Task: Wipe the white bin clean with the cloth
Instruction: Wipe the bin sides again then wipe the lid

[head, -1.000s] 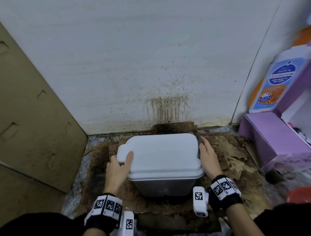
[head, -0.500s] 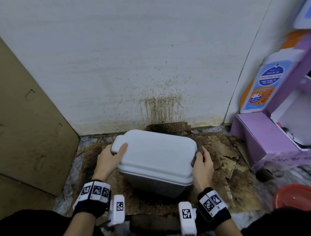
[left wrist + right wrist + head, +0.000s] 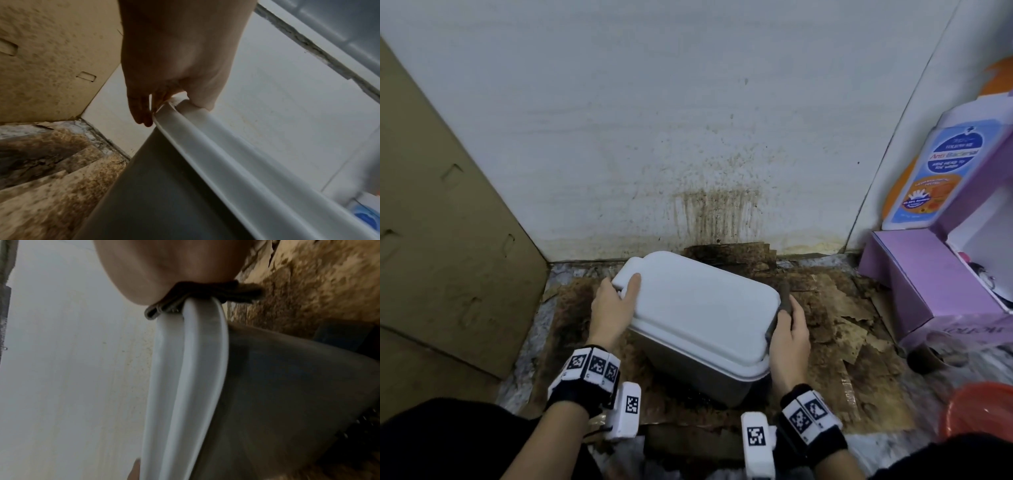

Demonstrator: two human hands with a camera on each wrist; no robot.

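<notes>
The bin has a white lid [image 3: 698, 305] and a grey body [image 3: 698, 380], and it stands turned at an angle on stained cardboard [image 3: 835, 342] by the wall. My left hand [image 3: 616, 308] grips the lid's left corner tab [image 3: 185, 105], thumb on top and fingers under the rim. At the lid's right edge my right hand [image 3: 789, 339] presses a dark brown cloth [image 3: 783, 301] against the rim. In the right wrist view the cloth [image 3: 216, 292] is bunched between my palm and the white rim [image 3: 185, 386].
A brown cardboard sheet [image 3: 448, 222] leans on the left. The white wall [image 3: 688, 120] behind carries brown splatter stains. On the right stand a purple box [image 3: 928, 284] and a soap bottle [image 3: 941, 171]. An orange-red basin [image 3: 979, 414] sits at the lower right.
The bin has been turned and pulled so that its right end comes toward me. My right hand slid back along the lid's right edge with the cloth; the left hand kept hold of the corner tab.
</notes>
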